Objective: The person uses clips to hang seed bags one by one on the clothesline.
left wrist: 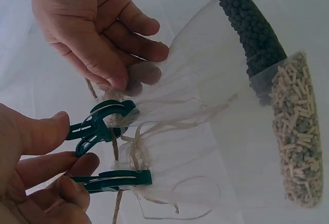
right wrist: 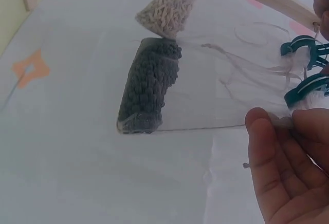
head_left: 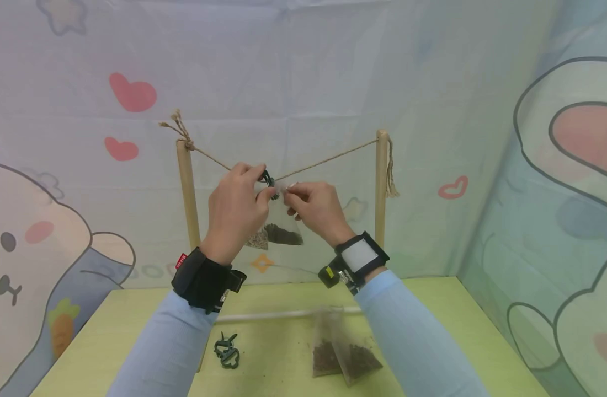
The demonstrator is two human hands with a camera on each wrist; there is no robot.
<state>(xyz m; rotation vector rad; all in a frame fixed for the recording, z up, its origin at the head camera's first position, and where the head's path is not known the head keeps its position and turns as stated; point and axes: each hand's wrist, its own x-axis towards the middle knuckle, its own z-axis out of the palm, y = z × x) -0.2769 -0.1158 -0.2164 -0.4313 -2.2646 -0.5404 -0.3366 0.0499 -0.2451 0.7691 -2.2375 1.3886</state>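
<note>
My left hand pinches the handles of a dark green clip between thumb and index finger. The clip sits at the twine rope, over the gathered top of a sheer bag with dark round pellets at its bottom. My right hand pinches that bag's top edge beside the clip. Next to it a second green clip fastens another sheer bag on the rope, with pale stick-shaped pellets in it. Thin drawstrings hang from both bags. Most of the bags is hidden behind my hands in the head view.
The rope sags between two wooden posts, its frayed ends knotted at their tops. On the yellow-green table lie several more green clips at the left and two sheer bags of brown bits at the right. A white bar runs behind them.
</note>
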